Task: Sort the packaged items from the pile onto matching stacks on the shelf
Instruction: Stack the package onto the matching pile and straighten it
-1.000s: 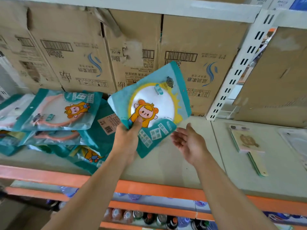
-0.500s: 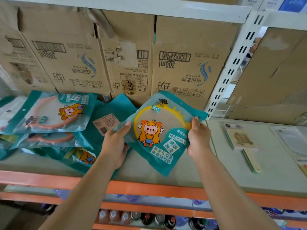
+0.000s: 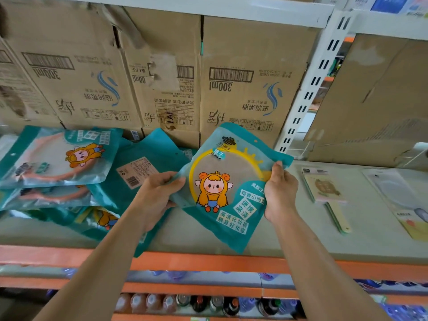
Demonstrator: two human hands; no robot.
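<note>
Teal mirror packet (image 3: 228,191), yellow ring, cartoon girl, pinched at both edges by hands, left (image 3: 156,195), right (image 3: 280,193).

Soft, even daylight — edges bowed, corners slightly blurred.

**Just two bare arms, honestly**

Not much to report on the person here. All you get is a pair of forearms with a grip at the end of each. The left forearm (image 3: 104,262) and the right forearm (image 3: 312,262) are bare skin from the wrist right to where the frame cuts them off, so I can't tell what's worn higher up. The left grip (image 3: 157,195) and right grip (image 3: 280,193) are bare too. The right thumb (image 3: 278,163) shows a short, plain nail. Both arms look long and slim, though the wide lens stretches them.
</note>
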